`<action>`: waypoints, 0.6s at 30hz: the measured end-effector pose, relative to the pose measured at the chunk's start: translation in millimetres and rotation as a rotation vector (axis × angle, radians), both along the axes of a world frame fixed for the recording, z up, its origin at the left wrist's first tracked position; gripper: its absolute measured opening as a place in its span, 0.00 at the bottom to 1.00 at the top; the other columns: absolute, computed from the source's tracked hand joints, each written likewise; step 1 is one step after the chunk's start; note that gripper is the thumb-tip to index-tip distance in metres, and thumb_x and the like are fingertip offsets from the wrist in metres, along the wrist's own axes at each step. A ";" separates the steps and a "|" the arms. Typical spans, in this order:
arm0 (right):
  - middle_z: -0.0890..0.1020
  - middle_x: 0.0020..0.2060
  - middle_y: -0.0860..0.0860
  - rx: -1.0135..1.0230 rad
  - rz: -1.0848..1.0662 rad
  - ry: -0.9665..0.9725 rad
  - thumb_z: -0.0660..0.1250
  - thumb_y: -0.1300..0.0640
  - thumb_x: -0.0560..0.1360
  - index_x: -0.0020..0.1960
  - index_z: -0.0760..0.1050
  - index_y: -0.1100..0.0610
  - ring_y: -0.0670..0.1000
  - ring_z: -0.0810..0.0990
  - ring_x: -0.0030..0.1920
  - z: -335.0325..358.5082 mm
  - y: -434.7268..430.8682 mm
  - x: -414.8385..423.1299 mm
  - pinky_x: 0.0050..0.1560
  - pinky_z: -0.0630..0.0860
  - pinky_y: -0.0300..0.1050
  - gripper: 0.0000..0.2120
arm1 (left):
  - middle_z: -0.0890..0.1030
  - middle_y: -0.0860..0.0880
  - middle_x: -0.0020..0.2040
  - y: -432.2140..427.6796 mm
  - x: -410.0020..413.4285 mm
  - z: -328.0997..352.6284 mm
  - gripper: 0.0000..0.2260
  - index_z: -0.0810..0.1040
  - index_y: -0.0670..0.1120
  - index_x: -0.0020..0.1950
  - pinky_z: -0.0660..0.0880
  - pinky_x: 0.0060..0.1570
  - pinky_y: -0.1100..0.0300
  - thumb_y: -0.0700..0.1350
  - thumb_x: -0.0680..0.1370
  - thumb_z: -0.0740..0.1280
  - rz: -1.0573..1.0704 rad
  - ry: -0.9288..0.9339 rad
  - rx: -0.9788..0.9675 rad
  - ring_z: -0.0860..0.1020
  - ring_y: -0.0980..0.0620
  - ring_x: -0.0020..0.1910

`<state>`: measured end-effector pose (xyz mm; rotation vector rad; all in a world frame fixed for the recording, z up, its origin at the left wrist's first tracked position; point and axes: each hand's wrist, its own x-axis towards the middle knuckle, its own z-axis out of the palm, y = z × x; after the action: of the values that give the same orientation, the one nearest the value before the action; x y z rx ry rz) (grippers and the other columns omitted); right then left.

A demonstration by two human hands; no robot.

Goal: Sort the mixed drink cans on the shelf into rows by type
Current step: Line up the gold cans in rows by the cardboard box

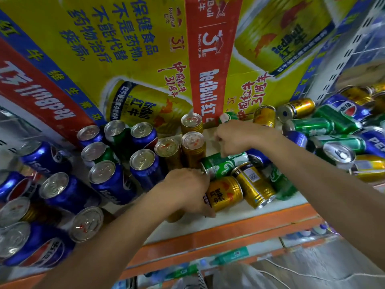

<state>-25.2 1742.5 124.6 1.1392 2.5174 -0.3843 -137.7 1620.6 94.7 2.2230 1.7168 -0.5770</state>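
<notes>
My left hand [187,188] grips a gold Red Bull can [226,192] lying on its side near the shelf's front. My right hand [237,138] is curled just above it, fingertips down on a green can [225,164] that lies on its side; the grip itself is partly hidden. Three gold cans [192,143] stand upright right behind my left hand. Blue Pepsi cans [106,180] and two green cans [98,153] stand upright to the left. Another gold can [255,188] lies beside the held one.
A loose pile of blue, green and gold cans [333,132] lies on the right. Red Bull cartons [129,59] close off the back of the shelf. The orange shelf edge [229,232] runs along the front, with bottles on the shelf below [229,257].
</notes>
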 end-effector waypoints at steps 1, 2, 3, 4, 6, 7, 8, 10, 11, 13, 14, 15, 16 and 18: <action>0.77 0.54 0.55 -0.009 0.043 -0.028 0.70 0.56 0.74 0.64 0.70 0.61 0.55 0.76 0.53 -4.4 -3.8 1.6 0.48 0.75 0.46 0.22 | 0.75 0.47 0.60 0.2 1.6 -3.2 0.32 0.67 0.49 0.66 0.71 0.49 0.55 0.66 0.70 0.68 0.012 0.010 -0.022 0.75 0.46 0.57; 0.77 0.55 0.55 -0.010 0.080 -0.049 0.70 0.56 0.73 0.65 0.70 0.61 0.56 0.76 0.54 -10.6 -7.0 2.6 0.50 0.76 0.48 0.23 | 0.75 0.47 0.60 0.5 2.8 -6.1 0.32 0.67 0.48 0.66 0.70 0.48 0.55 0.65 0.70 0.69 0.020 0.022 -0.044 0.75 0.47 0.56; 0.77 0.56 0.56 -0.003 0.107 -0.064 0.70 0.57 0.72 0.64 0.70 0.61 0.56 0.77 0.54 -18.8 -9.0 3.2 0.52 0.77 0.49 0.23 | 0.76 0.46 0.59 0.9 3.5 -8.7 0.32 0.67 0.47 0.65 0.69 0.47 0.56 0.65 0.70 0.68 0.023 0.038 -0.062 0.75 0.47 0.55; 0.77 0.56 0.56 0.011 0.126 -0.073 0.70 0.57 0.71 0.64 0.71 0.60 0.56 0.77 0.54 -27.7 -9.9 3.7 0.51 0.77 0.50 0.22 | 0.76 0.46 0.58 0.9 3.7 -10.6 0.32 0.68 0.47 0.65 0.69 0.46 0.56 0.66 0.70 0.68 0.023 0.053 -0.071 0.75 0.47 0.54; 0.77 0.56 0.55 0.033 0.139 -0.090 0.70 0.57 0.70 0.63 0.71 0.58 0.56 0.77 0.54 -42.3 -10.2 4.9 0.50 0.76 0.50 0.22 | 0.76 0.47 0.58 2.0 4.7 -12.0 0.33 0.69 0.48 0.64 0.69 0.46 0.56 0.68 0.69 0.67 0.027 0.061 -0.062 0.75 0.48 0.53; 0.76 0.57 0.55 0.038 0.136 -0.092 0.70 0.57 0.70 0.64 0.69 0.57 0.57 0.76 0.55 -47.0 -10.4 5.7 0.50 0.76 0.51 0.24 | 0.76 0.47 0.57 3.2 5.7 -12.0 0.33 0.69 0.48 0.63 0.70 0.45 0.56 0.70 0.68 0.66 0.034 0.052 -0.053 0.76 0.48 0.53; 0.75 0.58 0.55 0.045 0.134 -0.091 0.71 0.56 0.69 0.65 0.68 0.56 0.57 0.75 0.56 -50.2 -10.1 5.8 0.52 0.75 0.52 0.26 | 0.77 0.47 0.56 4.8 7.3 -11.2 0.33 0.70 0.48 0.62 0.70 0.44 0.57 0.71 0.68 0.66 0.043 0.041 -0.042 0.76 0.47 0.52; 0.73 0.61 0.54 0.065 0.135 -0.089 0.72 0.55 0.69 0.68 0.65 0.55 0.57 0.73 0.60 -53.8 -11.0 4.9 0.55 0.72 0.54 0.30 | 0.78 0.47 0.54 7.6 12.3 -10.4 0.33 0.73 0.47 0.59 0.69 0.41 0.57 0.72 0.67 0.64 0.037 0.043 -0.007 0.77 0.47 0.51; 0.72 0.63 0.55 0.072 0.133 -0.095 0.73 0.55 0.69 0.70 0.63 0.55 0.57 0.72 0.62 -55.2 -12.4 3.8 0.57 0.71 0.55 0.33 | 0.78 0.47 0.53 8.4 15.8 -10.7 0.33 0.74 0.47 0.57 0.68 0.40 0.58 0.73 0.67 0.64 0.017 0.057 0.018 0.78 0.46 0.50; 0.70 0.66 0.56 0.083 0.126 -0.121 0.74 0.57 0.69 0.72 0.59 0.57 0.58 0.69 0.66 -56.8 -15.7 0.8 0.61 0.67 0.58 0.37 | 0.79 0.46 0.54 8.5 24.2 -11.6 0.34 0.75 0.46 0.57 0.68 0.41 0.57 0.73 0.66 0.65 -0.030 0.067 0.082 0.78 0.45 0.52; 0.69 0.66 0.56 0.087 0.126 -0.131 0.73 0.58 0.69 0.72 0.58 0.58 0.58 0.67 0.67 -57.3 -16.6 -0.4 0.62 0.65 0.59 0.37 | 0.79 0.45 0.54 8.2 28.5 -12.2 0.34 0.75 0.46 0.58 0.69 0.42 0.56 0.72 0.66 0.65 -0.036 0.061 0.109 0.78 0.45 0.52; 0.69 0.66 0.57 0.090 0.127 -0.135 0.73 0.59 0.69 0.72 0.58 0.59 0.58 0.67 0.67 -57.7 -16.7 -1.3 0.63 0.64 0.60 0.37 | 0.79 0.44 0.54 8.0 33.1 -12.6 0.34 0.75 0.45 0.58 0.68 0.43 0.56 0.72 0.67 0.64 -0.031 0.053 0.127 0.78 0.44 0.53; 0.69 0.66 0.57 0.090 0.129 -0.135 0.73 0.59 0.70 0.72 0.58 0.59 0.58 0.67 0.67 -58.3 -16.0 -1.6 0.63 0.64 0.60 0.36 | 0.78 0.43 0.54 7.8 37.2 -13.4 0.34 0.74 0.44 0.58 0.68 0.43 0.56 0.72 0.68 0.63 -0.024 0.047 0.130 0.77 0.43 0.53; 0.70 0.65 0.57 0.088 0.134 -0.118 0.73 0.59 0.69 0.71 0.60 0.58 0.58 0.67 0.66 -58.7 -13.5 -1.0 0.62 0.64 0.60 0.35 | 0.77 0.41 0.55 6.5 44.4 -14.4 0.34 0.73 0.41 0.59 0.67 0.43 0.56 0.70 0.70 0.63 -0.016 0.032 0.123 0.77 0.42 0.54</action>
<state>-26.3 1729.0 65.9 0.9870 2.5094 -0.1680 -93.4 1627.1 80.2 2.3244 1.7969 -0.5261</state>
